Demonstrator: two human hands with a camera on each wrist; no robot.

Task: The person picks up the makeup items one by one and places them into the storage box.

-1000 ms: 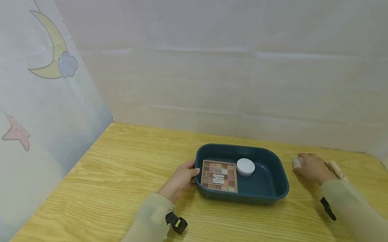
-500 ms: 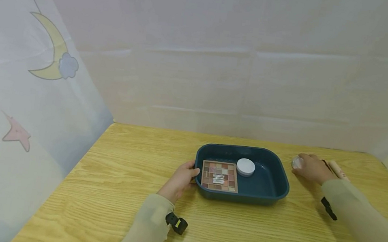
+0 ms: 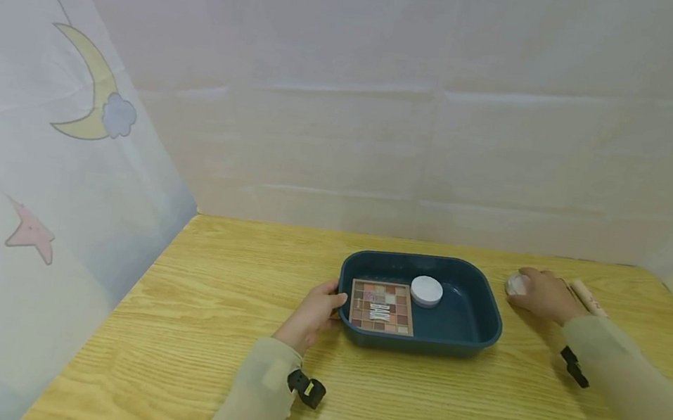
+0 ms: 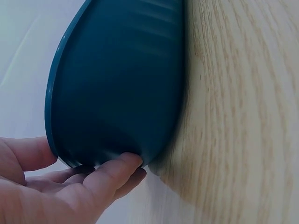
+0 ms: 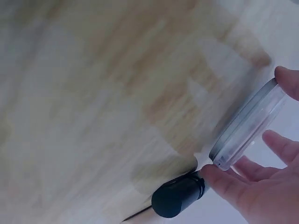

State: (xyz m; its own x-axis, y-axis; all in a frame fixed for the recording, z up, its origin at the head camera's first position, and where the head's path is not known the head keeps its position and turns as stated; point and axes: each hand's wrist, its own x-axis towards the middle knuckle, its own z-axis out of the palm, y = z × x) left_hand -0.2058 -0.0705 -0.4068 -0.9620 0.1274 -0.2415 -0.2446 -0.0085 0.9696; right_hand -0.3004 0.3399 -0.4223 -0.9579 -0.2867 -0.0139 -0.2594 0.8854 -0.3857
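Note:
My left hand [image 3: 314, 306] grips the left end of a dark blue plastic tray [image 3: 421, 345], thumb over the rim. In the left wrist view its fingers [image 4: 114, 172] lie against the tray's outer wall. Inside the tray are an eyeshadow palette [image 3: 381, 308] at the left and a round white case [image 3: 426, 290] beside it. To the right of the tray, my right hand [image 3: 545, 296] pinches a flat round compact with a clear side [image 5: 250, 126] between thumb and fingertips. In the right wrist view the compact stands tilted close to the tabletop.
A cream tube [image 3: 588, 298] lies just beyond the right hand. A black-capped cylinder [image 5: 170, 200] is close to the right fingertips, with a thin dark stick beside it. A cloth backdrop [image 3: 346, 133] rises behind the wooden table [image 3: 225, 280].
The right hand has shifted very slightly right, and more of the compact shows past its fingers. The left hand, tray and the things in it stay put.

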